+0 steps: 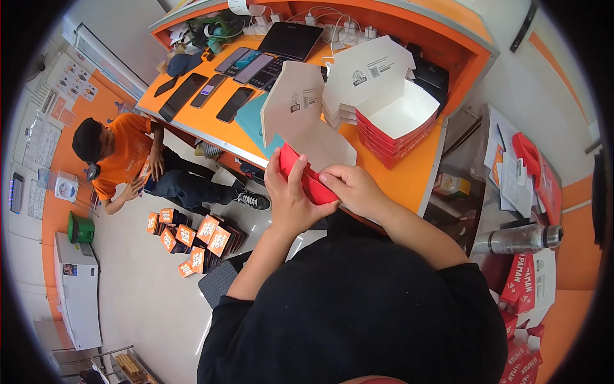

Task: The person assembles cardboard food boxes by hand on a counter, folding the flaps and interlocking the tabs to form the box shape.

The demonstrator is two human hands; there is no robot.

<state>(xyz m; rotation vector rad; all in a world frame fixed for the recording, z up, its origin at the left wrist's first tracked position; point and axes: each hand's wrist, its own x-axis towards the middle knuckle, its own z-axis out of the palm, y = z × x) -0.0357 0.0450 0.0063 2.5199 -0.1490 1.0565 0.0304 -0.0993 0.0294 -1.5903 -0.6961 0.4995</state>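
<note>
Both my hands grip one red-and-white cardboard food box [320, 142], partly folded, with its white lid standing up and its red side toward me. My left hand [289, 195] holds the left end of the red side, fingers spread across it and the thumb along its lower edge. The fingers of my right hand [355, 189] pinch the right part of the same side. Just beyond my right hand, a stack of folded boxes [398, 144] stands nested on the orange table [371, 168], lids raised. A teal folder-like sheet [254, 121] lies partly behind the held box.
Several phones [208, 91], a black tablet [291, 40] and charger cables lie farther back. A metal bottle [519, 239] and red flat cartons [521, 358] are at my right. Left, a person in an orange shirt [131, 144] sits near stacked orange-and-white boxes [217, 240] on the floor.
</note>
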